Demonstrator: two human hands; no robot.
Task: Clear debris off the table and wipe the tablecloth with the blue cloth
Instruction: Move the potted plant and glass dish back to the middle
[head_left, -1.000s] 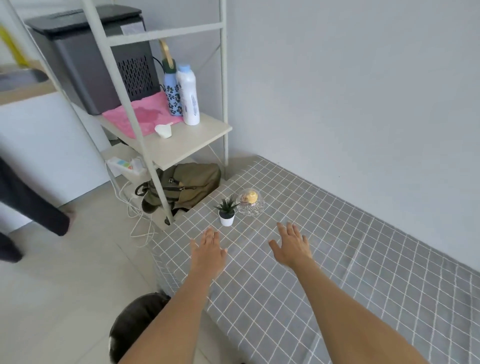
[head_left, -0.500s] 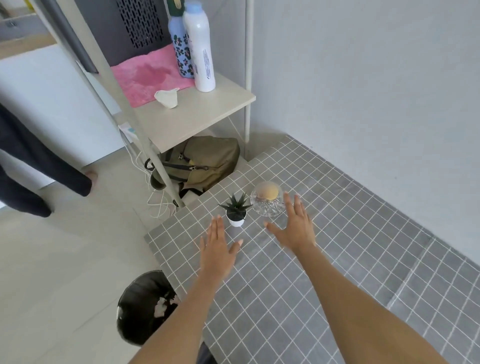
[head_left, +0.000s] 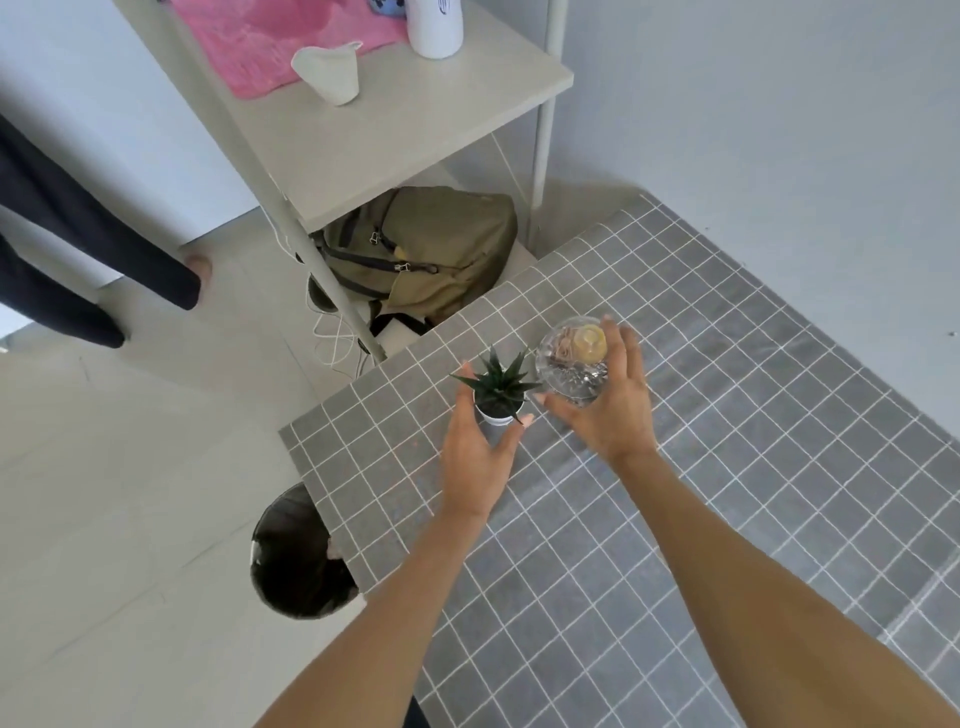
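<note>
Wiping is not begun: at the tablecloth's (head_left: 675, 519) far corner our left hand (head_left: 480, 457) cups the plant pot (head_left: 493, 410), our right hand (head_left: 605, 410) seemingly grips the glass jar (head_left: 571, 361), and no blue cloth shows.

Pale grey wall (head_left: 753, 104) far right; cream floor (head_left: 130, 467) left; white shelf (head_left: 415, 130) far centre, olive bag (head_left: 431, 254) beneath.

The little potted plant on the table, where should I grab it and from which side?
Grip the white pot, not the leaves: it is a small upright cylinder, and the spiky leaves spread over it, blocking a top grasp. Come in low from the near side, where the left hand already opens toward it, probably thumb one side, fingers the other.
</note>
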